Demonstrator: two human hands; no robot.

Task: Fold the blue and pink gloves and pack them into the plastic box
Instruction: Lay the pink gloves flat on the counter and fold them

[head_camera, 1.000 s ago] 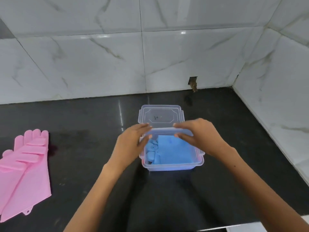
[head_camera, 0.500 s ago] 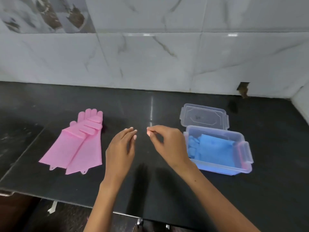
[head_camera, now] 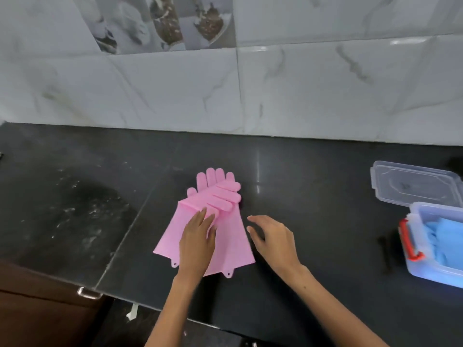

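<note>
Two pink gloves [head_camera: 225,236] lie stacked flat in the middle of the black counter, fingers pointing toward the wall. My left hand [head_camera: 198,236] rests flat on their cuffs, fingers spread and holding nothing. My right hand [head_camera: 273,239] hovers open just to the right of the gloves, above the counter. At the far right stands the clear plastic box [head_camera: 426,271] with a red clip, holding the folded blue gloves [head_camera: 446,236]. Its clear lid [head_camera: 413,184] lies behind it.
The black counter [head_camera: 325,196] runs to a marble tiled wall at the back. Its front edge passes below my arms, with a brown cabinet and metal handle [head_camera: 87,293] at the lower left. White smudges mark the counter's left part.
My view swung left, away from the box. Both hands left the box and moved to the pink gloves; my left hand has come down onto them.
</note>
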